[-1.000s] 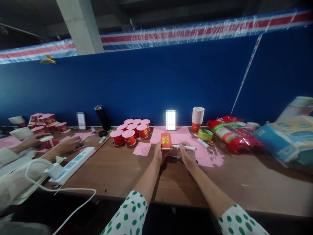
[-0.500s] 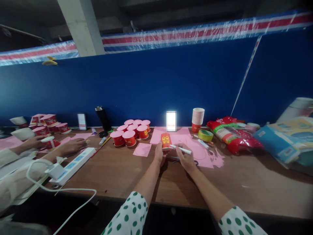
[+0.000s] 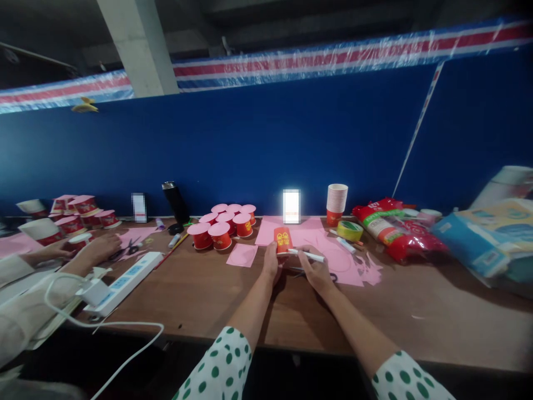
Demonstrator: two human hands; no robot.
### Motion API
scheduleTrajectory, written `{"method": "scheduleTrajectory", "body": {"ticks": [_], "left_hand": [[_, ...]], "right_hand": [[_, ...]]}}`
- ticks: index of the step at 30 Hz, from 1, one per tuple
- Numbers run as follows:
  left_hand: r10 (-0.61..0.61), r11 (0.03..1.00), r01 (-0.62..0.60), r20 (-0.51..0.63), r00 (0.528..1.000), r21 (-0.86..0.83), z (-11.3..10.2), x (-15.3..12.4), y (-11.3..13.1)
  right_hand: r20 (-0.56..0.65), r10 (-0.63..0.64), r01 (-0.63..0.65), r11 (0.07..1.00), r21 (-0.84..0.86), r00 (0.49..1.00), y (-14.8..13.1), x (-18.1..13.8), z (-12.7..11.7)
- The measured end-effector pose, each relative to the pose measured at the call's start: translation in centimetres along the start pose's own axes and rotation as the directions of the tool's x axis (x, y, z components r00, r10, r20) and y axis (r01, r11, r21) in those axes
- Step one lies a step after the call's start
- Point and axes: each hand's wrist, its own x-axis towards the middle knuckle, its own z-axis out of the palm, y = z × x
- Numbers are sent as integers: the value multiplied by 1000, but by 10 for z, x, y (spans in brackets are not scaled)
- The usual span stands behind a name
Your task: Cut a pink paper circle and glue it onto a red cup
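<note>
My left hand (image 3: 271, 262) grips an upside-down red paper cup (image 3: 283, 240) with a yellow print, standing on a pink paper sheet (image 3: 310, 229). My right hand (image 3: 315, 270) is closed round a white marker pen (image 3: 307, 255), whose tip touches the cup's rim on the right side. Scissors lie partly hidden under my right hand. A loose pink paper square (image 3: 242, 254) lies just left of my left hand.
Several red cups capped with pink paper (image 3: 222, 224) stand left of centre, by a black flask (image 3: 175, 202). A cup stack (image 3: 336, 202), tape roll (image 3: 349, 229), lit phone (image 3: 291, 205) and bags (image 3: 391, 226) lie behind. A co-worker's hands (image 3: 94, 248) work near a power strip (image 3: 122, 279).
My right hand has drawn the pen's tip in against the cup's rim. The co-worker's hands have slid left, uncovering scissors on the pink paper.
</note>
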Motion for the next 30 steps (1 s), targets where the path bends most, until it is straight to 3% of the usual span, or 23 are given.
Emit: {"method": "scheduleTrajectory", "body": {"ticks": [19, 30], "left_hand": [[5, 1000, -5, 56, 998, 14, 1, -1, 1], [8, 1000, -10, 52, 999, 22, 2, -2, 2]], "right_hand": [[-26, 64, -63, 998, 29, 998, 5, 3, 0], [-32, 70, -68, 996, 63, 997, 23, 6, 1]]}}
